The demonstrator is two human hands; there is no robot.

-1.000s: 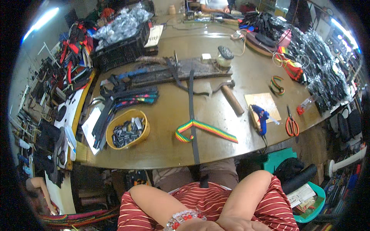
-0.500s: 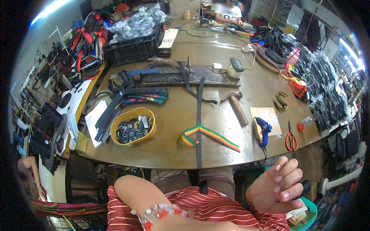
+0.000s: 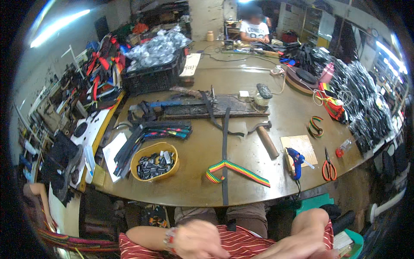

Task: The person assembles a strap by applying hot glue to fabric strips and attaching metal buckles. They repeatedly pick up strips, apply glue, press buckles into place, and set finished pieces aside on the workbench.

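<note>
My left hand (image 3: 196, 239), with a beaded bracelet (image 3: 170, 240) at its wrist, is in front of my red striped shirt, its fingers smeared by motion. My right hand (image 3: 293, 249) is low at the picture's bottom edge, blurred and partly cut off. Neither hand touches anything on the table, and I make out nothing held. Nearest on the table lies a red, yellow and green striped strap (image 3: 246, 172), bent at one end, across a long black strap (image 3: 225, 146). A blue glue gun (image 3: 296, 160) rests on a small board (image 3: 302, 146), beside orange-handled scissors (image 3: 329, 168).
A yellow tub (image 3: 176, 168) of small black pieces stands left, near dark straps (image 3: 166, 131). A hammer (image 3: 268, 141) lies mid-table; behind it is a dark metal bar (image 3: 194, 111). A black crate (image 3: 151, 77) and wrapped bundles (image 3: 366, 95) flank the table. Another person (image 3: 254, 30) sits beyond.
My right hand has dropped from its raised place at the right to the bottom edge. My left hand has come into view. The whole table appears lower in the picture.
</note>
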